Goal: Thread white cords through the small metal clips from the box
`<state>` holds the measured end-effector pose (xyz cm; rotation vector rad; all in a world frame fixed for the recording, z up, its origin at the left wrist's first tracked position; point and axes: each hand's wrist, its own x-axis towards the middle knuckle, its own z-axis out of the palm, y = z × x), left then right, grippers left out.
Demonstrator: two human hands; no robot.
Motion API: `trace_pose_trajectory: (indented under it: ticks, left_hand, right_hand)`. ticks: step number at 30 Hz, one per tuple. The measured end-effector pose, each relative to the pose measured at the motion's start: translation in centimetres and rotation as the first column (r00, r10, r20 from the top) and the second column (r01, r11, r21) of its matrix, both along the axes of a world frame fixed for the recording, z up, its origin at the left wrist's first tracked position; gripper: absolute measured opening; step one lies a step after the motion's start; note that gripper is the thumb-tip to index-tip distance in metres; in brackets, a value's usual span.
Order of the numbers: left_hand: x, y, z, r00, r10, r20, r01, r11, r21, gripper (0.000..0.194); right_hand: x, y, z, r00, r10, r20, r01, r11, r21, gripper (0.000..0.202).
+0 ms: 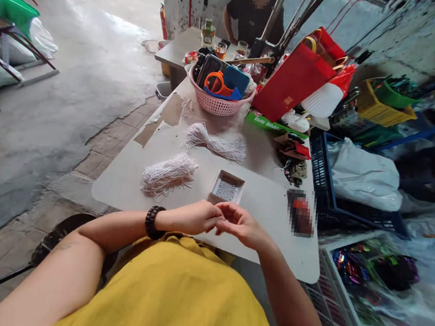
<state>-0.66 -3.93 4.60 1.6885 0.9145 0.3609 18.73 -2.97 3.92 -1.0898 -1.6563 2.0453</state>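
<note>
At the table's near edge my left hand [197, 217] and my right hand [244, 227] meet, fingertips pinched close together. Whatever lies between the fingertips is too small to make out. Just beyond them stands a small open box [217, 184] with many small silvery pieces [227, 189] inside. To its left lies a bundle of thin white cord [168, 174]. Farther back, a second bundle of white cord [215, 143] is spread out, narrowed at its middle.
On the white table [265, 183] stand a pink basket [223, 106] of odds and ends and a red paper bag [295, 78]. A blurred-out item [300, 213] lies at the right edge. A blue crate [326, 168] stands beside the table. Another person [255, 15] sits at the back.
</note>
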Motion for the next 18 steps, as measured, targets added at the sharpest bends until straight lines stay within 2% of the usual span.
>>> trace_pose_trajectory:
  ticks: [2,5,6,8,10,12,13,14,16,18]
  left_hand:
    - [-0.6,-0.2,0.2,0.999,0.031,-0.035,-0.033,0.999,-0.038,0.035]
    - [-1.8,-0.4,0.3,0.996,0.011,-0.087,-0.017,0.998,-0.066,0.039]
    - [-2.5,-0.4,0.2,0.994,0.018,-0.105,-0.021,0.999,-0.024,0.040]
    - [-4.2,0.1,-0.2,0.983,0.116,-0.146,-0.087,0.978,0.187,0.038]
    - [-6.4,1.2,-0.7,0.919,0.356,-0.171,-0.237,0.844,0.480,0.039]
    - [-8.7,2.6,-1.4,0.769,0.587,-0.253,-0.343,0.713,0.611,0.078]
    - [-9.7,3.3,-1.9,0.697,0.637,-0.329,-0.357,0.706,0.612,0.097]
    - [-10.5,4.0,-2.3,0.656,0.625,-0.424,-0.344,0.747,0.569,0.107]
    - [-11.5,4.9,-3.0,0.609,0.550,-0.572,-0.303,0.828,0.473,0.112]
    - [-11.6,5.4,-3.4,0.564,0.495,-0.661,-0.269,0.867,0.420,0.108]
  right_hand:
    - [-0.9,-0.2,-0.4,0.998,-0.056,0.009,0.056,0.998,-0.042,0.037]
    - [-1.6,-0.4,-0.2,0.993,-0.075,0.095,0.069,0.996,0.064,0.031]
    - [-1.7,-0.4,0.0,0.987,-0.078,0.138,0.065,0.993,0.100,0.030]
    - [-1.7,-0.3,0.2,0.969,-0.109,0.221,0.082,0.989,0.125,0.029]
    - [-1.6,0.0,0.2,0.959,-0.167,0.227,0.153,0.985,0.079,0.032]
    - [-1.4,0.3,0.1,0.959,-0.233,0.164,0.239,0.971,-0.023,0.036]
    - [-1.4,0.4,0.1,0.957,-0.260,0.126,0.271,0.959,-0.080,0.039]
    - [-1.4,0.4,0.1,0.956,-0.278,0.093,0.289,0.948,-0.130,0.040]
    - [-1.5,0.2,0.0,0.959,-0.279,0.054,0.284,0.937,-0.203,0.042]
    - [-1.8,-0.1,-0.2,0.966,-0.255,0.046,0.258,0.936,-0.239,0.042]
